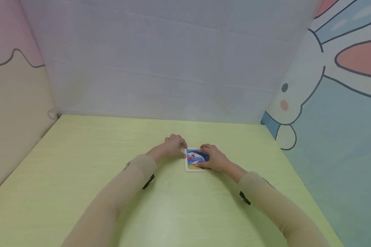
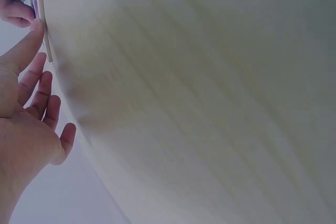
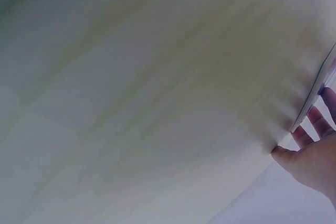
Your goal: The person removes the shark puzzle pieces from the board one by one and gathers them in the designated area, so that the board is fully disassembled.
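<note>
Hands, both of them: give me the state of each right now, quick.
Left hand: open, straight fingertip touching the left edge of the picture card.
Right hand: open, fingers resting flat on the card.

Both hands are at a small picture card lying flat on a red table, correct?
Not quite: the table is pale yellow-green, not red, as the head view shows. The rest holds: the left hand and right hand are at the small picture card lying flat.

Right hand point(image 3: 314, 158) fingers touch the card point(image 3: 315, 92) edge.
</note>
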{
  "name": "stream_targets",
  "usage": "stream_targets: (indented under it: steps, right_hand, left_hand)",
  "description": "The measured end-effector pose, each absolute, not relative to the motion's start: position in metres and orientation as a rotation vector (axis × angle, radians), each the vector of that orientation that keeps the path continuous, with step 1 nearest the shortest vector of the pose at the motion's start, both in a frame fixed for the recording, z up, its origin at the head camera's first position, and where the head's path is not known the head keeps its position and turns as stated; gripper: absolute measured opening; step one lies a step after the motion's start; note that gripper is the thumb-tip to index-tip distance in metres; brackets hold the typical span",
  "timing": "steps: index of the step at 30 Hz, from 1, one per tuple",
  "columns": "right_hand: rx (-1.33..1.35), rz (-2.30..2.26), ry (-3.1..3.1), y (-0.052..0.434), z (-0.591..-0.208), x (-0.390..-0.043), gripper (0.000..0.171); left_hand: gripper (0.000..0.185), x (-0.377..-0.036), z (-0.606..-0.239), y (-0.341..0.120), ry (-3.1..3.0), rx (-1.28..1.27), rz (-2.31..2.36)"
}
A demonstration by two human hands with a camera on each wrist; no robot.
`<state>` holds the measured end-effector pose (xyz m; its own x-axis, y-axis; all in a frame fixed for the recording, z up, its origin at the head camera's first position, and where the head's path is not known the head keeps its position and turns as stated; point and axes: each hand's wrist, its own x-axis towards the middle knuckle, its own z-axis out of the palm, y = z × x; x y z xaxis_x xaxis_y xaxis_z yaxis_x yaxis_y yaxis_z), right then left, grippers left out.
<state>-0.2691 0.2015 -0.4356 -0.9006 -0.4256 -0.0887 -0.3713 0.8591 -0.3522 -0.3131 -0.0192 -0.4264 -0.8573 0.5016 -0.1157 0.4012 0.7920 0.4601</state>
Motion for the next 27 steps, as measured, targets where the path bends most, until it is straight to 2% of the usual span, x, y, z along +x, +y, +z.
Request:
stream_targets:
  steps: [7,18,27]
  right_hand:
    - [-0.622,-0.495,2.87,0.201,-0.435,-0.268,0.07]
    - [-0.748,-0.465,2.889,0.205,-0.436,-0.267,0.067]
    - [-0.706,-0.469,2.862,0.205,-0.437,-0.267,0.07]
  left_hand:
    - [0.032,-0.312,-0.425,-0.019,2.764,0.782,0.567]
    - [0.045,-0.311,-0.427,-0.013,2.8,0.813,0.496]
    - [0.038,-0.312,-0.427,-0.01,2.732,0.752,0.555]
